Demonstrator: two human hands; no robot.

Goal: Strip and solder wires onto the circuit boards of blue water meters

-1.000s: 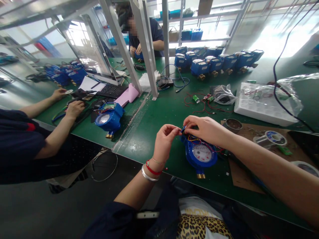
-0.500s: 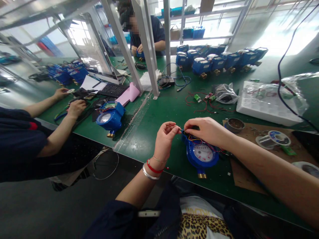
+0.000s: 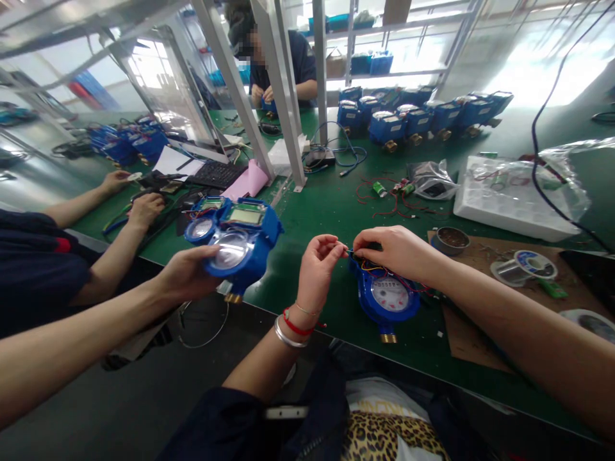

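Observation:
A blue water meter (image 3: 389, 296) with a white dial and a brass fitting lies on the bench in front of me. Thin coloured wires (image 3: 372, 266) come out of its upper housing. My left hand (image 3: 318, 272), banded at the wrist by a red cord and a silver bangle, pinches the end of a thin wire just left of the housing. Over the housing's top, my right hand (image 3: 396, 251) has its thumb and forefinger closed on the same wire, close to the left fingertips. Its other fingers curl above the housing and partly hide it.
From the left, another person's hand (image 3: 189, 274) holds a blue meter with a display (image 3: 246, 240) above the bench. Right of me are a round tin (image 3: 450, 241), a solder spool (image 3: 526, 269) and a white foam tray (image 3: 509, 208). Several blue meters (image 3: 388, 127) stand behind; metal posts (image 3: 291, 96) rise ahead.
Another person's arm has come in from the left with a blue display meter, partly covering the one standing there. My hands keep nearly the same pinch at the wire.

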